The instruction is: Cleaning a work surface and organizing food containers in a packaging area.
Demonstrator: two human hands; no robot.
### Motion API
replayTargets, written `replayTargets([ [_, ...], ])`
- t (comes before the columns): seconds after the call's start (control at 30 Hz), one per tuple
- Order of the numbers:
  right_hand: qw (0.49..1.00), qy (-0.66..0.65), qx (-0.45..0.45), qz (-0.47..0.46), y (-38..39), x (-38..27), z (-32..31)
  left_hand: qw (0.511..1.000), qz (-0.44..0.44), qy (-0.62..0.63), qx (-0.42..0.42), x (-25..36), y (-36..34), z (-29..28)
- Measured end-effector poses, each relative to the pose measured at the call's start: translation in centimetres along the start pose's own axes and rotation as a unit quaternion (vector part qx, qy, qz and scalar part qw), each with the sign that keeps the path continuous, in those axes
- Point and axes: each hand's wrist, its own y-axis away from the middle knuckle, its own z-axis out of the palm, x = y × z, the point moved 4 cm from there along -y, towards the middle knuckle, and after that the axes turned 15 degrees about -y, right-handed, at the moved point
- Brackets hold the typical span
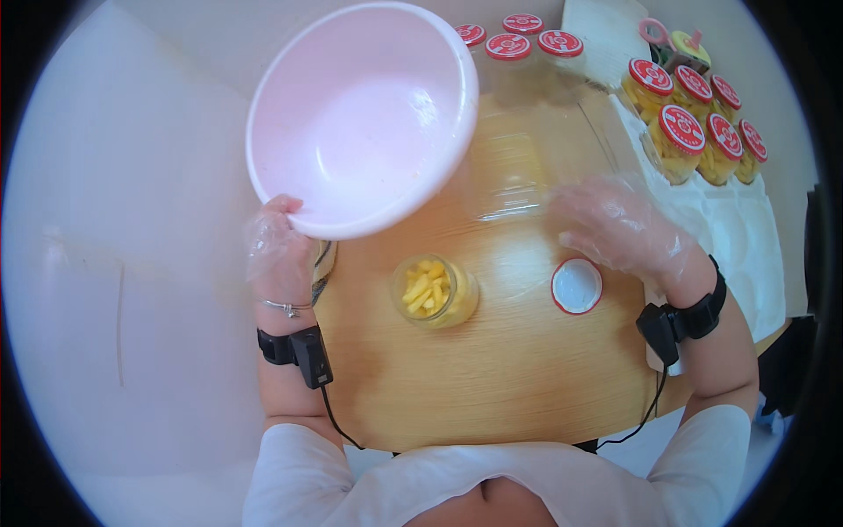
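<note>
Bowl point(364, 123) of round, smooth plastic

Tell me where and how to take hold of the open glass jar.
Probably best around the glass jar's outer wall, below the rim, with the right hand coming from the right. The jar is round and looks upright, yellow pieces fill its uncovered mouth, and the left hand holds the bowl.

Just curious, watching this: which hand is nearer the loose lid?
Right. The right hand is just beyond the lid; the left hand is well to the lid's left, holding the bowl.
</note>
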Motion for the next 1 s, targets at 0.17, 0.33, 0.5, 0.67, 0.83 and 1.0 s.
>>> replayTargets([
  [0.17,0.998,-0.006,0.056,-0.034,-0.2,-0.7,-0.7,0.978,-0.073,0.156,-0.115,0.3,0.7,1.2],
  [0.33,0.979,0.093,0.179,-0.001,-0.6,-2.3,-4.5,0.843,-0.118,0.511,-0.12,-0.5,2.9,5.1],
  [0.5,0.932,0.065,0.314,0.172,0.8,-1.1,-8.1,0.628,-0.255,0.715,-0.171,1.9,1.7,3.4],
  [0.67,0.975,0.171,0.142,0.006,0.1,-1.4,-6.5,0.584,-0.345,0.686,-0.265,2.0,2.1,5.2],
  [0.83,0.959,0.277,0.038,0.047,-0.4,-0.1,-4.7,0.598,-0.308,0.696,-0.251,3.0,3.3,4.4],
  [1.0,0.929,0.34,0.14,0.028,-0.5,-0.9,-5.5,0.564,-0.383,0.691,-0.24,2.3,3.1,5.7],
])
